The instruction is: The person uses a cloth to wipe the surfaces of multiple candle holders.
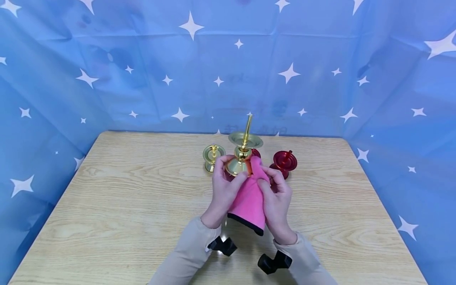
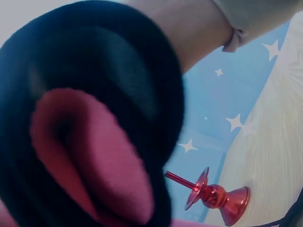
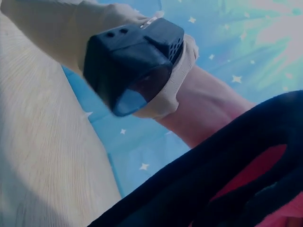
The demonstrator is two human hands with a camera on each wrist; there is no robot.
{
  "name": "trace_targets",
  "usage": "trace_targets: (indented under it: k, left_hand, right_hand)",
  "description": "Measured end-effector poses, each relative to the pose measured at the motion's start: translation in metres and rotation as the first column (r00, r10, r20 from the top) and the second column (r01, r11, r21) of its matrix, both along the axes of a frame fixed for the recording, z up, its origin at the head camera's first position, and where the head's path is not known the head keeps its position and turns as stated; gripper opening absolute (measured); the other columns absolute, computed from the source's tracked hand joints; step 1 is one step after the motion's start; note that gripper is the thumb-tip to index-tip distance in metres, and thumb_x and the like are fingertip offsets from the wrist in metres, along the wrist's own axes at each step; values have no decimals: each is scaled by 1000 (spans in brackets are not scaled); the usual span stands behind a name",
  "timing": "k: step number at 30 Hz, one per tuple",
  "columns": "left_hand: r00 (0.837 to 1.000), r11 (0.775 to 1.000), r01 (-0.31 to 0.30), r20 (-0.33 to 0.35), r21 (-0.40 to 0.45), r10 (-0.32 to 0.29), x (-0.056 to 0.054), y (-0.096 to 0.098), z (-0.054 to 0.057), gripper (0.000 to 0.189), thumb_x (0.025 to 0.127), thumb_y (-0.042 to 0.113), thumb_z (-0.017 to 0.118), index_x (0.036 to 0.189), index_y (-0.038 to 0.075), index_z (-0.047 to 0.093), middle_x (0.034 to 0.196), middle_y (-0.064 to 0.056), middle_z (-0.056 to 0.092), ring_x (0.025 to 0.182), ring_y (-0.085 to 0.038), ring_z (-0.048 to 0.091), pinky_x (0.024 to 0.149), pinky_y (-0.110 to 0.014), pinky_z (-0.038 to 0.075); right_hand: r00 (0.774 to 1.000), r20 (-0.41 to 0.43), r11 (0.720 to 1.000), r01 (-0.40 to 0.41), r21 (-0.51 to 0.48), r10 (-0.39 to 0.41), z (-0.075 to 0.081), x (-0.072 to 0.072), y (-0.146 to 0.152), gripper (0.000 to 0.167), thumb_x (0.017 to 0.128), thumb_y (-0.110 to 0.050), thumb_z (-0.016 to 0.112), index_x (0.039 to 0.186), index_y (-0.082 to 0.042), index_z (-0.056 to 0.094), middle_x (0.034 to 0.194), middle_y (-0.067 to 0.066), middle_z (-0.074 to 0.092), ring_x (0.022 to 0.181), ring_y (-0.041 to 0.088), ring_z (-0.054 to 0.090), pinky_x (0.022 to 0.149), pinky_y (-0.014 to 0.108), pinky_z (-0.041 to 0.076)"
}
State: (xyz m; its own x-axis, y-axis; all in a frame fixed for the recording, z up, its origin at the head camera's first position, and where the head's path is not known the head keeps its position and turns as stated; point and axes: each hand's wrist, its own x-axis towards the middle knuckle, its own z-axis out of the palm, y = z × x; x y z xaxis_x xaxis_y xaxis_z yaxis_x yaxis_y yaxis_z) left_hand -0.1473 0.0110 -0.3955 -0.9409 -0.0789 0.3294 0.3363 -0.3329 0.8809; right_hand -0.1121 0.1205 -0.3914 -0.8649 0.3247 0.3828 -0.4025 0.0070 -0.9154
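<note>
A tall gold candlestick (image 1: pixel 244 153), with a wide drip dish and a thin upright stem, is tilted slightly over the middle of the table. My left hand (image 1: pixel 224 192) grips it by the flared base, thumb in front. Against the right side of that base, my right hand (image 1: pixel 279 200) pinches a pink cloth (image 1: pixel 249 200) with black edging, which hangs down between the wrists. In both wrist views the cloth's black edge (image 2: pixel 165 123) looms close and hides the fingers.
A shorter gold candlestick (image 1: pixel 213 152) stands behind on the left. To the right is a red candlestick (image 1: pixel 285 161), and another red one (image 1: pixel 255 153) is mostly hidden behind the tall gold piece. Blue star-patterned curtain (image 1: pixel 213 55) borders the wooden table (image 1: pixel 142 190).
</note>
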Motion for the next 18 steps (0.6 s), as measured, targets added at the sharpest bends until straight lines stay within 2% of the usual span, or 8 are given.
trace_targets:
  k: [6, 11, 15, 18]
  left_hand:
    - [1000, 1000, -4, 25, -23, 4, -2, -2, 4, 39, 73, -1, 64, 107, -8, 47, 104, -10, 57, 91, -13, 57, 76, -23, 49]
    - [1000, 999, 22, 1, -45, -22, -4, -6, 5, 38, 72, -9, 64, 107, -10, 51, 104, -9, 57, 93, -13, 57, 79, -22, 48]
    - [999, 996, 44, -16, -82, -46, -4, -7, 4, 38, 73, -10, 63, 110, -10, 57, 104, -13, 59, 90, -13, 57, 77, -21, 48]
    - [998, 995, 51, -22, -91, -53, -4, -7, 3, 35, 73, -11, 64, 107, -11, 59, 102, -11, 60, 89, -12, 57, 77, -22, 49]
  right_hand:
    - [1000, -18, 999, 10, 36, -9, -1, 0, 3, 23, 83, 8, 53, 104, 8, 64, 95, 1, 63, 81, 16, 53, 68, 20, 43]
    - [999, -31, 999, 12, 45, -11, -2, -1, 4, 23, 83, 8, 53, 102, 7, 65, 94, 1, 63, 80, 16, 52, 67, 20, 43]
    - [999, -46, 999, 9, 36, -7, -2, -2, 5, 23, 81, 12, 52, 101, 10, 64, 95, 1, 63, 81, 13, 53, 67, 19, 43]
    - [999, -49, 999, 14, 32, -12, -3, -3, 5, 24, 80, 15, 51, 101, 11, 64, 94, 0, 63, 83, 10, 54, 68, 19, 44]
